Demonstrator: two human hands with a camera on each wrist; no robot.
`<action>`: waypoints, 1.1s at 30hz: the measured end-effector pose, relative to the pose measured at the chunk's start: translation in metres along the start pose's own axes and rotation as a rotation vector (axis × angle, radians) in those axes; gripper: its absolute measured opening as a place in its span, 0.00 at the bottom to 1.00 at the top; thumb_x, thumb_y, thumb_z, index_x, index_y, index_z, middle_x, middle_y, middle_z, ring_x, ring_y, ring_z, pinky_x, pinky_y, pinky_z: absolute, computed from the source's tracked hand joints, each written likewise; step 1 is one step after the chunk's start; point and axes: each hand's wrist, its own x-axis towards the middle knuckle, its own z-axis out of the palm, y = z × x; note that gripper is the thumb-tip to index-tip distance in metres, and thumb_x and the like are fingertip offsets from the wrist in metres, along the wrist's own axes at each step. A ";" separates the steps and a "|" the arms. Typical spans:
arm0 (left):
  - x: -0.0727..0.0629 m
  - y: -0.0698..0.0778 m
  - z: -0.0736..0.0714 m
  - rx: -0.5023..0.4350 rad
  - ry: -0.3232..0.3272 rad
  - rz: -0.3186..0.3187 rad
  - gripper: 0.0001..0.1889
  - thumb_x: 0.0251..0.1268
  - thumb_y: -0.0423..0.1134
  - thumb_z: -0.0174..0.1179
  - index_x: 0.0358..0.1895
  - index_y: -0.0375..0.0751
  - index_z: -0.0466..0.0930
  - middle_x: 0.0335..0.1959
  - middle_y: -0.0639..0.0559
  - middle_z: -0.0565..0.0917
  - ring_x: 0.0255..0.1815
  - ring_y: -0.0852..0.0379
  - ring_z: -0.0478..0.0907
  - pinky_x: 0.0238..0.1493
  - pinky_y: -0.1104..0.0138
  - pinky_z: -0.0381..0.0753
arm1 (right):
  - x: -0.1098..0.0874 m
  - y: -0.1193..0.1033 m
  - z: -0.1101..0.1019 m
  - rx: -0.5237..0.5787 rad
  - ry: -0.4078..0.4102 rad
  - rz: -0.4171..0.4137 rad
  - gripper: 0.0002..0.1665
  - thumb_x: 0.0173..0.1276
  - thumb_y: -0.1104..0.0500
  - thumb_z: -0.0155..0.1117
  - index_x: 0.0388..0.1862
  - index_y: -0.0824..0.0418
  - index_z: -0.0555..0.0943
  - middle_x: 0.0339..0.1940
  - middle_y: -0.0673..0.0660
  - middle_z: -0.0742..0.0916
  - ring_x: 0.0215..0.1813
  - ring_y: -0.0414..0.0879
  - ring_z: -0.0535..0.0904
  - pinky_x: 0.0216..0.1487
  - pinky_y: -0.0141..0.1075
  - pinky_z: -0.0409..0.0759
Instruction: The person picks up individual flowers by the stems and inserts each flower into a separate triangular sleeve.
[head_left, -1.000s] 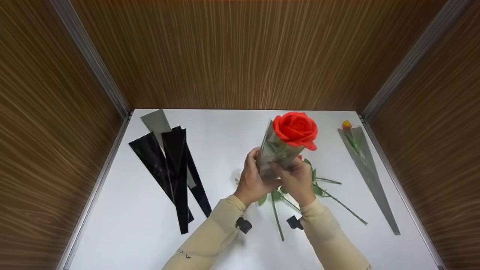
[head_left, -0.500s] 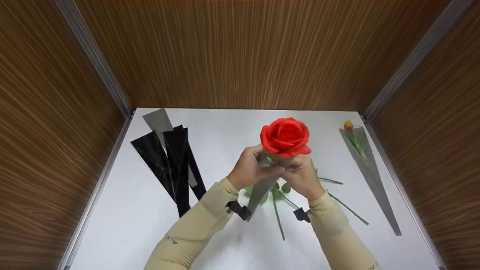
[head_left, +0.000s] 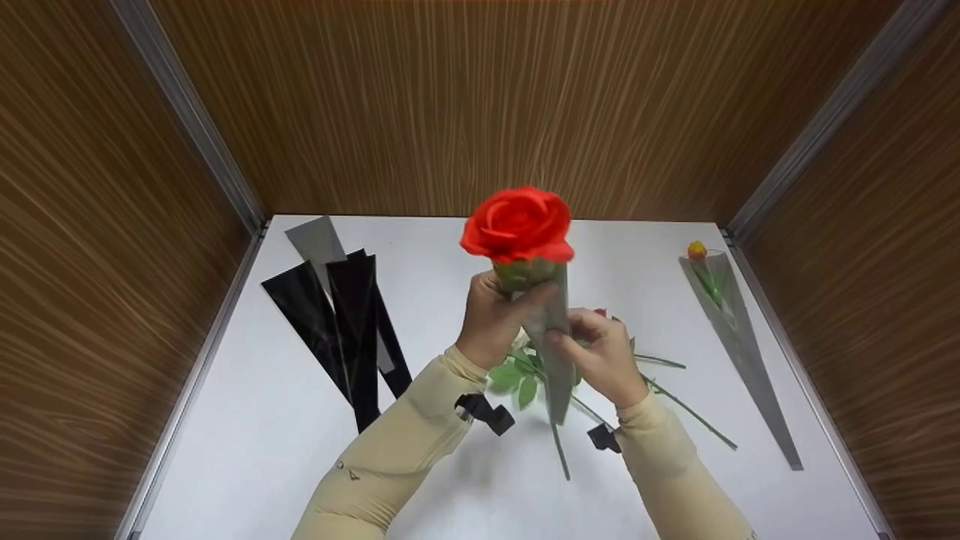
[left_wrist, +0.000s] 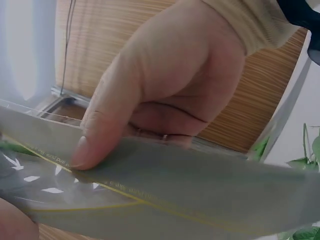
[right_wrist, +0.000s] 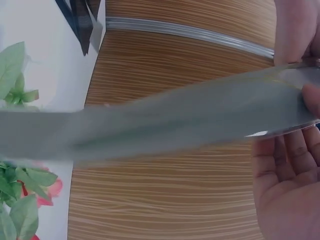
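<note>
A large red artificial rose (head_left: pixel 517 225) stands upright in a translucent grey flower sleeve (head_left: pixel 555 375), raised above the table. Just below the bloom, my left hand (head_left: pixel 484 319) grips the sleeve, its thumb across the front. My right hand (head_left: pixel 606 358) pinches the sleeve's right edge lower down with thumb and fingers. Yellow lines and small lettering run along the film (left_wrist: pixel 200 180) in the left wrist view. The rose's stem shows only as a dim green streak through the film (right_wrist: pixel 150 130) in the right wrist view.
Several roses with green stems (head_left: pixel 694 412) lie behind and below the hands. Black sleeves (head_left: pixel 352 322) and a grey sleeve (head_left: pixel 316 238) overlap at the left. A wrapped orange-yellow tulip (head_left: pixel 697 250) lies at the right. Wooden panels (head_left: pixel 480 105) enclose the white table (head_left: pixel 225 450).
The rose in its sleeve has moved left and been raised. The sleeve has tilted toward vertical, and my right hand has gone from beneath the bloom to lower on the sleeve's right edge.
</note>
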 end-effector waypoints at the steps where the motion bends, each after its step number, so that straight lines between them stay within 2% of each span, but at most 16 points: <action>1: 0.001 0.000 0.000 -0.007 0.028 -0.003 0.13 0.55 0.30 0.68 0.46 0.34 0.84 0.39 0.48 0.87 0.43 0.49 0.79 0.51 0.55 0.76 | 0.000 0.000 -0.001 -0.005 0.004 -0.004 0.10 0.55 0.77 0.68 0.37 0.73 0.83 0.32 0.63 0.87 0.34 0.40 0.83 0.36 0.29 0.79; 5: 0.002 0.001 0.003 -0.002 0.094 0.007 0.15 0.54 0.29 0.70 0.46 0.33 0.83 0.38 0.49 0.87 0.42 0.50 0.80 0.49 0.57 0.77 | 0.001 0.002 -0.002 -0.011 0.019 -0.030 0.07 0.57 0.78 0.66 0.34 0.73 0.83 0.30 0.64 0.87 0.31 0.40 0.82 0.34 0.28 0.78; 8: 0.003 -0.001 0.003 0.030 0.087 0.043 0.17 0.53 0.27 0.70 0.48 0.32 0.80 0.40 0.49 0.86 0.44 0.50 0.79 0.50 0.57 0.76 | 0.002 0.004 -0.004 -0.001 0.035 -0.038 0.05 0.58 0.78 0.64 0.33 0.74 0.82 0.27 0.64 0.86 0.29 0.41 0.81 0.31 0.28 0.78; 11: 0.002 -0.003 0.000 0.063 0.078 0.050 0.25 0.53 0.27 0.69 0.56 0.31 0.73 0.48 0.47 0.82 0.50 0.49 0.77 0.54 0.55 0.73 | 0.004 0.005 -0.009 0.014 0.055 -0.014 0.05 0.59 0.78 0.63 0.33 0.75 0.82 0.27 0.65 0.85 0.28 0.42 0.81 0.30 0.28 0.78; 14: -0.003 -0.004 -0.008 0.085 0.094 0.003 0.33 0.54 0.28 0.69 0.64 0.30 0.64 0.56 0.43 0.77 0.58 0.46 0.72 0.60 0.52 0.69 | 0.007 0.006 -0.018 0.034 0.073 0.036 0.04 0.60 0.78 0.63 0.34 0.75 0.82 0.29 0.67 0.86 0.28 0.43 0.82 0.31 0.29 0.79; 18: -0.011 -0.011 -0.022 0.101 0.128 -0.059 0.34 0.58 0.28 0.66 0.66 0.29 0.60 0.59 0.34 0.72 0.63 0.43 0.67 0.64 0.50 0.63 | 0.013 0.004 -0.039 0.010 0.107 0.100 0.02 0.61 0.76 0.63 0.33 0.76 0.82 0.29 0.68 0.86 0.26 0.44 0.82 0.29 0.31 0.81; 21: -0.018 -0.019 -0.035 0.127 0.136 -0.076 0.30 0.62 0.29 0.64 0.64 0.29 0.61 0.59 0.32 0.73 0.63 0.43 0.68 0.64 0.50 0.63 | 0.019 0.003 -0.058 -0.057 0.158 0.141 0.02 0.61 0.75 0.64 0.33 0.76 0.82 0.28 0.68 0.86 0.24 0.42 0.81 0.27 0.30 0.80; 28: -0.035 -0.027 -0.064 0.245 0.147 -0.110 0.25 0.63 0.36 0.64 0.60 0.32 0.66 0.55 0.38 0.76 0.59 0.47 0.71 0.61 0.53 0.66 | 0.034 0.013 -0.104 -0.260 0.303 0.182 0.04 0.60 0.71 0.67 0.32 0.73 0.84 0.31 0.65 0.87 0.26 0.36 0.81 0.28 0.25 0.78; 30: -0.039 -0.028 -0.071 0.267 0.154 -0.120 0.25 0.63 0.36 0.65 0.59 0.32 0.67 0.54 0.39 0.76 0.58 0.48 0.71 0.61 0.51 0.65 | 0.038 0.029 -0.120 -0.350 0.342 0.183 0.05 0.61 0.67 0.68 0.32 0.69 0.86 0.32 0.60 0.88 0.28 0.34 0.80 0.29 0.23 0.76; 33: -0.044 -0.029 -0.079 0.281 0.165 -0.142 0.24 0.63 0.34 0.64 0.58 0.32 0.67 0.54 0.37 0.76 0.58 0.46 0.71 0.60 0.50 0.64 | 0.043 0.057 -0.144 -0.484 0.390 0.189 0.06 0.61 0.61 0.69 0.33 0.64 0.87 0.32 0.58 0.88 0.30 0.31 0.78 0.30 0.20 0.72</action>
